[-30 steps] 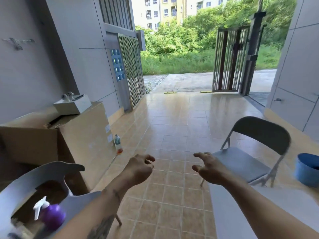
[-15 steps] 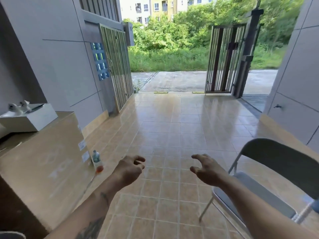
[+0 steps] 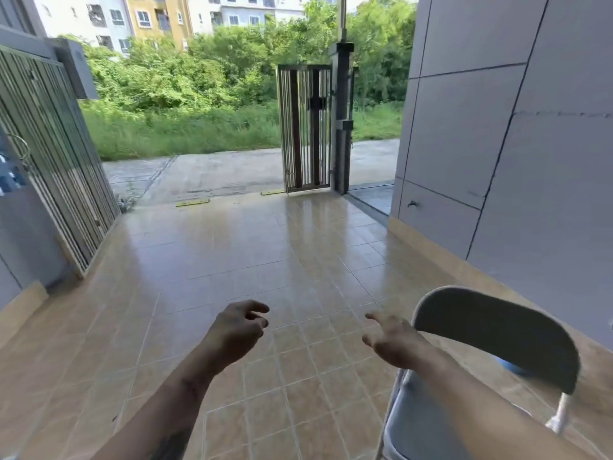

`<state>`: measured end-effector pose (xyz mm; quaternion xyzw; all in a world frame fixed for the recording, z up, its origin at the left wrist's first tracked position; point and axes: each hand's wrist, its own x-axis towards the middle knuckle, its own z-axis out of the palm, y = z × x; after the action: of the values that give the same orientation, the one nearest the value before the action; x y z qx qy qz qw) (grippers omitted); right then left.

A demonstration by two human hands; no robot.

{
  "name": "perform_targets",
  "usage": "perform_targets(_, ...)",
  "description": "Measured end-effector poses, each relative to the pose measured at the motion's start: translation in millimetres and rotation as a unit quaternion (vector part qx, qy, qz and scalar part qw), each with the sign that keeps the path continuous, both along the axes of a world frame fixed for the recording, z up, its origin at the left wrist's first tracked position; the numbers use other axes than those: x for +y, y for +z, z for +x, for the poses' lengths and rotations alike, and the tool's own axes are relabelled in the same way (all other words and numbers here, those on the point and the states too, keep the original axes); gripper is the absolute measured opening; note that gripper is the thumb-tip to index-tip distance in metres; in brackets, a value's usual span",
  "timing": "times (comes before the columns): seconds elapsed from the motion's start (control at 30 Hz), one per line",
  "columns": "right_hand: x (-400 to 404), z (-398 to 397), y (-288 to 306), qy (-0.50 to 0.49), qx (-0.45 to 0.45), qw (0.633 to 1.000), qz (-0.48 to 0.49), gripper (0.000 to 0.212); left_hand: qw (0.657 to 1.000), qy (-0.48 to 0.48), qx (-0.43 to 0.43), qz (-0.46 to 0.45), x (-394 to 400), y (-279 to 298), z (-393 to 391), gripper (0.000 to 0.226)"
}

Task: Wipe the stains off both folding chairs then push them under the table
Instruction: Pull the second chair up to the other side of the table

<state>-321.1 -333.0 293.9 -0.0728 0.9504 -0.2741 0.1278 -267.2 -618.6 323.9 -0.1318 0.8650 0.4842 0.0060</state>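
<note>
One grey folding chair [image 3: 497, 336] stands at the lower right, its curved backrest toward the right wall and its seat [image 3: 421, 423] partly under my right forearm. My right hand [image 3: 391, 340] hovers just left of the backrest's edge, fingers relaxed, holding nothing. My left hand [image 3: 237, 330] hangs in the air over the tiled floor, fingers loosely curled and empty. The second chair, the table and any cloth are out of view.
Tan floor tiles [image 3: 252, 254] stretch ahead to an open metal gate [image 3: 305, 127]. A grey wall [image 3: 517, 154] runs along the right, a barred sliding gate [image 3: 56, 161] along the left. A bit of a blue bucket [image 3: 512, 368] shows under the backrest.
The view has swung right: the cardboard box, the spray bottle and the other chair have left the frame. The grey chair now sits closer, at my right hand. Both hands stay empty.
</note>
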Motion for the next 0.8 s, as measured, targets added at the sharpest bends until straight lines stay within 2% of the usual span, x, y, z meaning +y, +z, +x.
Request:
perform_targets(0.1, 6, -61, -4, -0.045, -0.018, 0.999, -0.006, 0.058, 0.999, -0.05, 0.007, -0.015, 4, 1, -80, 0.025)
perform_targets(0.27, 36, -204, -46, -0.096, -0.018, 0.995, 0.005, 0.064, 0.993, -0.112, 0.012, -0.04, 23, -10, -219, 0.025)
perform_targets(0.4, 42, -268, -20, -0.12, -0.026, 0.992, 0.033, 0.032, 0.989, -0.144, -0.002, -0.035, 43, -20, -319, 0.024)
perform_targets(0.47, 50, -300, -18, -0.14, -0.038, 0.989, 0.03, 0.024, 0.985, -0.17, -0.016, -0.034, 55, -24, -363, 0.025)
perform_targets(0.6, 77, -357, -37, -0.221, -0.055, 0.974, 0.012, 0.051, 0.973, -0.225, -0.026, -0.039, 85, -36, -456, 0.025)
perform_targets(0.73, 112, -399, -65, -0.318, -0.087, 0.944, 0.008, 0.058, 0.951, -0.306, -0.027, -0.048, 123, -54, -552, 0.027)
perform_targets(0.8, 130, -415, -80, -0.386, -0.1, 0.917, 0.003, 0.056, 0.938, -0.343, -0.022, -0.045, 145, -63, -594, 0.027)
